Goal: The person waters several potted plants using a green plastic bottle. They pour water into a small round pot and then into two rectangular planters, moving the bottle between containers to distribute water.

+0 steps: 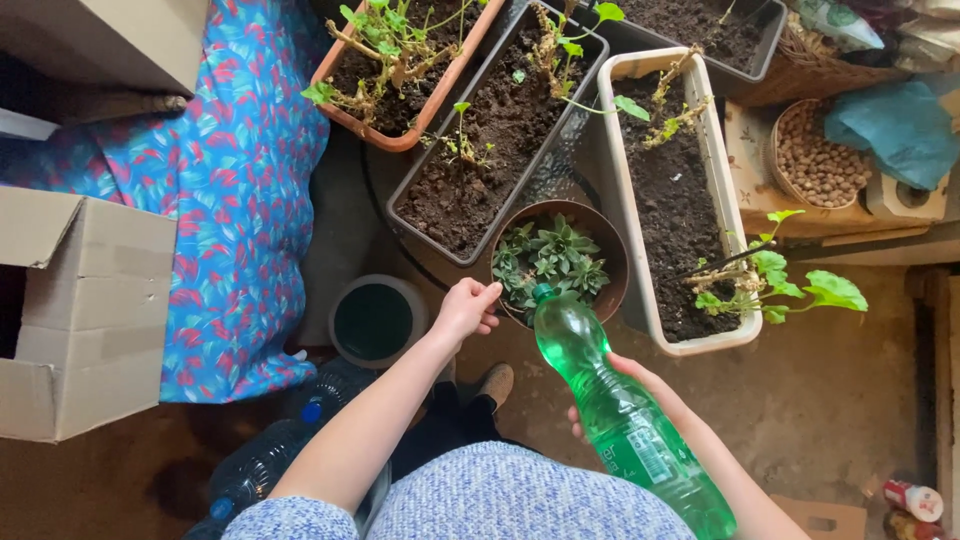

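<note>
Green plastic fills the lower middle of the head view: a clear green bottle [620,410] lies tilted in the right hand [612,390], its open neck pointing up and away toward a round brown pot [612,262]. The right fingers wrap under and around the bottle's body; only a few fingertips show past its edge. The bottle's mouth sits just at the near rim of that pot, which holds a cluster of small green succulents [550,258].

The left hand [465,310] reaches forward beside the bottle's neck, fingers curled loosely with the thumb and forefinger close together at the pot's left rim. Whether it pinches anything small, the picture does not show.

Behind the round pot stand long planters of dark soil: a grey trough [500,130] with thin sprouts, a terracotta trough [405,135] with leafy stems to its left, and a cream trough [715,180] to the right, with a broad-leaved green plant at its near end. A white round container [378,320] with a dark inside stands on the floor left of the hand. Further left lie a blue floral cloth [245,200] and an open cardboard box [85,310]. At upper right a basket of brown pebbles [815,155] sits beside a teal bag [895,125]. Clear bottles with blue caps [270,455] rest low at the left by the person's arm.
</note>
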